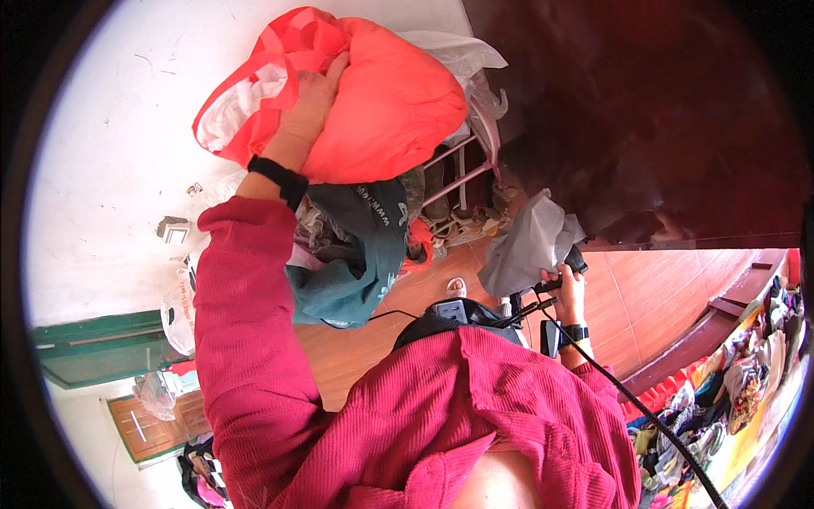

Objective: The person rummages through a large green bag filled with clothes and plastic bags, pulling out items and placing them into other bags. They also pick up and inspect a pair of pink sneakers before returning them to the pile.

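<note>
My left hand point(310, 109) is raised at the upper left, its fingers closed on the rim of a full red cloth bag point(394, 102). White material shows in the bag's mouth. Down at the right, my right hand point(571, 293) grips a crumpled grey plastic bag point(526, 246). A small black item point(577, 260) shows at the same hand, its kind unclear. Below the red bag, a dark green cloth bag point(373, 242) stands with its mouth open and stuff inside. Behind my raised wrist, part of both bags is hidden.
A pinkish metal rack point(462, 180) with shoes stands beyond the bags. A large dark red glossy panel point(644, 110) fills the upper right. Piled clothes point(721, 407) lie at the lower right. A black cable point(644, 411) runs past my right arm. Tiled floor point(627, 297) lies below.
</note>
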